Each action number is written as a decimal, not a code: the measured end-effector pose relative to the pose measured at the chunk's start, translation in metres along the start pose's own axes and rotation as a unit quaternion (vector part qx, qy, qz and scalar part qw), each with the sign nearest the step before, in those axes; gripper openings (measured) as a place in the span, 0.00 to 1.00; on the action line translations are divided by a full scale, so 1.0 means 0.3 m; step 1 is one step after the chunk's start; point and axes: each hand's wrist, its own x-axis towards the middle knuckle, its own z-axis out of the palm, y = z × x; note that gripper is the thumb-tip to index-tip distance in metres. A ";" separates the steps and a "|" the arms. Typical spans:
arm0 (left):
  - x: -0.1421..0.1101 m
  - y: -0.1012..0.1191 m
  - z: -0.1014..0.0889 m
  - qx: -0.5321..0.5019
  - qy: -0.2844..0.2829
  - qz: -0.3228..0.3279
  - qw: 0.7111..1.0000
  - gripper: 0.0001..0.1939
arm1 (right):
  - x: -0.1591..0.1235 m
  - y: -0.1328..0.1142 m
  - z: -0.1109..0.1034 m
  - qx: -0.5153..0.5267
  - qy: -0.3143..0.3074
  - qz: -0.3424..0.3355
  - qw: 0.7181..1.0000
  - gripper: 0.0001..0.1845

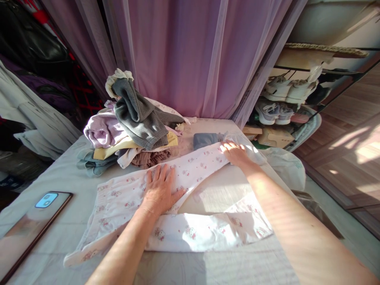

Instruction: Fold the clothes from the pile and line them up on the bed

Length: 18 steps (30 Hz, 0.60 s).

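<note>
A pair of white child's pants [190, 231] with a small pink and red character print lies spread on the table, its elastic waist toward the left and both legs toward the right. My left hand [162, 188] presses flat on the upper part of the pants, fingers spread. Farther right, my right hand [236, 153] rests on the end of the far leg, its fingers stretched out over the cloth. Just behind that leg lies a folded grey-blue cloth [205, 140]. My left forearm covers part of the waist.
A heap of clothes [139, 118] stands at the back left. A phone [37, 229] lies at the left on the cloth-covered table [175, 269]. Purple curtains [178, 55] hang behind. On the right, a shelf holds shoes [277, 113], beside a wooden floor [350, 150].
</note>
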 end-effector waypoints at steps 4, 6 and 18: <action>0.000 0.003 -0.014 0.004 -0.017 -0.003 1.000 0.40 | -0.110 -0.007 -0.009 0.082 0.071 -0.033 0.994 0.24; 0.000 0.004 -0.019 0.005 -0.026 -0.004 1.000 0.40 | -0.210 0.006 -0.005 0.139 0.082 -0.037 0.986 0.22; -0.036 -0.097 -0.136 -0.139 -0.101 0.041 0.984 0.27 | -0.648 0.234 0.026 0.131 0.108 0.151 0.974 0.21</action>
